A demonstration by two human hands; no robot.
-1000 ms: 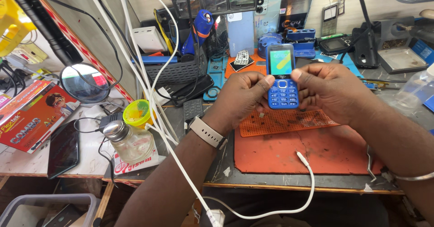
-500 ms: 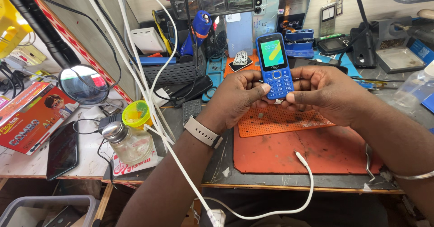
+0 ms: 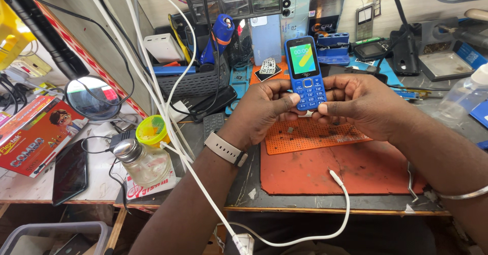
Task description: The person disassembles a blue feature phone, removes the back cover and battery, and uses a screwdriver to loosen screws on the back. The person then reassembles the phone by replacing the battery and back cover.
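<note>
A blue keypad phone (image 3: 305, 71) with a lit green screen stands upright in both my hands above the orange work mat (image 3: 351, 168). My left hand (image 3: 267, 107), with a pale watch at the wrist, grips the phone's lower left side, thumb on the keypad. My right hand (image 3: 363, 105) holds the lower right side, thumb on the keys; a metal bangle sits on that wrist. A smaller perforated orange mat (image 3: 310, 135) lies under the hands.
A white cable (image 3: 335, 204) loops across the mat's front edge. A glass bottle (image 3: 142, 161), a yellow cup (image 3: 151, 129), a round mirror (image 3: 92, 97), a dark phone (image 3: 70, 171) and a red box (image 3: 35, 133) sit left. Tool basket (image 3: 195, 80), phones and parts crowd the back.
Both hands have lifted the blue phone higher and tilted it more upright toward the camera. The screen now shows more plainly.
</note>
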